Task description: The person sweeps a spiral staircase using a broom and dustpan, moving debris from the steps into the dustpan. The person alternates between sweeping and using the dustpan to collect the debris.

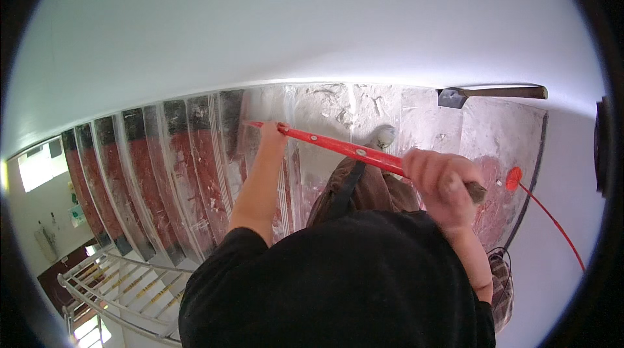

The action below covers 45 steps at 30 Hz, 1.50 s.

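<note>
A long red handle [341,147] with a brown butt end runs slantwise across the picture in front of me. My right hand [443,182] is closed around it near the butt, slightly blurred. Farther along, my left hand [274,134] grips it near its far end. What is fixed at that far end, beyond my left hand, is blurred and cannot be told. Beneath the handle lie stair treads and a landing [321,118] with pale dust and rubble. One dusty shoe [383,136] shows below the handle.
A hatchet-like tool with a dark handle [507,93] lies along the wall. Red-covered stairs [146,172] descend at left beside a metal railing [122,294]. A red disc [513,179] with a red cord is at right, near a plaid cloth item [502,284]. A white wall [292,16] borders the stairs.
</note>
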### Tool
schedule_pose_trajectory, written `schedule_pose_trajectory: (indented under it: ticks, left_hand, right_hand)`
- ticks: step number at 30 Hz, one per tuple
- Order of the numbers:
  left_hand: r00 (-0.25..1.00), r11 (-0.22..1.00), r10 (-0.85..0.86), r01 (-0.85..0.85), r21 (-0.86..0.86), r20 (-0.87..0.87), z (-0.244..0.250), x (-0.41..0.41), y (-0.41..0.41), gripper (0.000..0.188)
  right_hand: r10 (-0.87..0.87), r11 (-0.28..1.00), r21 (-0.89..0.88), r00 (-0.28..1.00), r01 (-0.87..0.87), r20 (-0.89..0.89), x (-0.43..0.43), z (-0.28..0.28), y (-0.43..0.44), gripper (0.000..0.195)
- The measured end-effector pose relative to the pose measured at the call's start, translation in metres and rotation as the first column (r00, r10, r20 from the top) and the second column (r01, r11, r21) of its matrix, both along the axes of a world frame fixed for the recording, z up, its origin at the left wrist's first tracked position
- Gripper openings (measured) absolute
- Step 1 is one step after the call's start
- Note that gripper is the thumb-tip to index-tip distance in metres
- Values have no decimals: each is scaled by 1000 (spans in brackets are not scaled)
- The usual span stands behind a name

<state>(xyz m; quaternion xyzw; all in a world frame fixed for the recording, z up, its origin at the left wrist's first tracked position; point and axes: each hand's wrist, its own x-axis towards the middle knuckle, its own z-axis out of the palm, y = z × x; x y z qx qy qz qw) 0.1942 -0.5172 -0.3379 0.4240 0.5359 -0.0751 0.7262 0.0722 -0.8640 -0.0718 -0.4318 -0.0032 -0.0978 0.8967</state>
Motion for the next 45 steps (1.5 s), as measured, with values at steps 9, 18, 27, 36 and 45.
schedule_pose_trajectory:
  ticks: [9, 18, 27, 36, 45]
  left_hand:
    - [966, 967, 255, -255, -3, -43, -25, -6, -6, 19]
    - [974, 959, 223, -225, -175, -26, 3, -90, -4, 11]
    - [995, 992, 95, -96, -77, -14, 12, -138, 24, 10]
    - [1000, 1000, -30, 30, -8, -6, 7, -156, 35, 9]
    - [1000, 1000, -14, 14, -1, 5, 17, -155, 33, 18]
  right_hand:
    - [91, 996, -19, 996, -91, 2, 22, -3, -8, 30]
    - [166, 986, -36, 983, -164, 77, -57, 13, 13, 27]
    - [524, 828, -388, 806, -405, 276, -104, 35, 53, 19]
    - [606, 748, -506, 752, -428, 259, -137, 45, 72, 19]
    - [573, 764, -501, 784, -406, 239, -143, 47, 78, 17]
